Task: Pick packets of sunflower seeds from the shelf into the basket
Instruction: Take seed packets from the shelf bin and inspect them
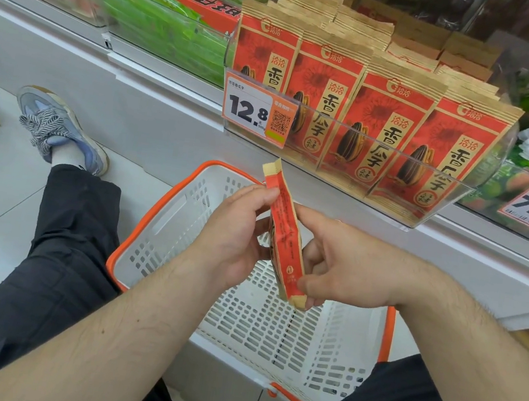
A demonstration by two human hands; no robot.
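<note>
Sunflower seed packet (281, 232), red and kraft-brown, slim, turned edge-on: being held upright over the white orange-rimmed basket (169, 208), apparently for lowering in. Being pinched on its upper flank by left hand (235, 240), being gripped near its bottom seal by right hand (332, 262). Sitting behind: matching packets (359, 122) standing in clear shelf bin (457, 190), price tag (255, 112) reading 12.8.

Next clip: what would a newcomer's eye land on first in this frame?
Dead centre, both hands hold one red sunflower seed packet edge-on above the white, orange-rimmed basket: the left hand grips one side, the right hand the other. Just behind, at upper right, a clear shelf bin holds rows of matching red packets, with an orange 12.8 price tag clipped to its front.
</note>
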